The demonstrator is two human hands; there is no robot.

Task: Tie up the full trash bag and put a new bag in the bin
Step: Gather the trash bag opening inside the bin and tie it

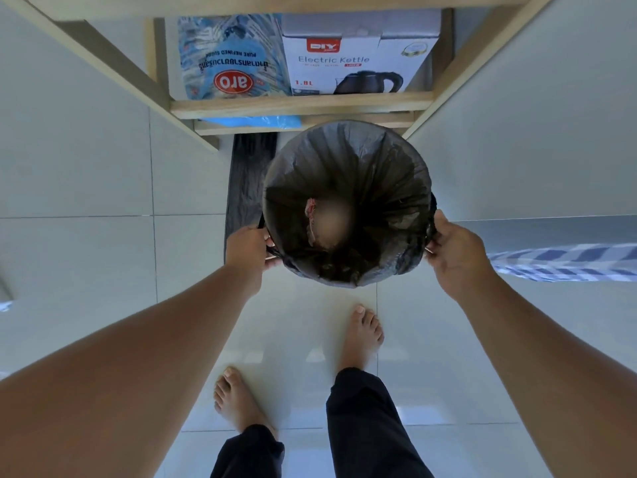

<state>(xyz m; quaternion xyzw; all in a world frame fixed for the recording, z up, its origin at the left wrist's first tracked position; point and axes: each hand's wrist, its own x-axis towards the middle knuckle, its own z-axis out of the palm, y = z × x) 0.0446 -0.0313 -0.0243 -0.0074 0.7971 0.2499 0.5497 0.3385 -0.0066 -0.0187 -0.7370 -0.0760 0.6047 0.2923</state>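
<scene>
Gripping the trash bag (348, 174) hem at frame centre: left hand (246, 250) and right hand (455, 251) fingers pinched on opposite sides of the bin's rim. Best to peel both sides evenly, then gather upward. Bin body hidden under the bag; contents blurred. Spare black bag (250, 177) lies on floor, centre-left.

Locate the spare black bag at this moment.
In the head view, the spare black bag lies flat on the floor tiles, left of the lined bin, just below the wooden shelf.
</scene>
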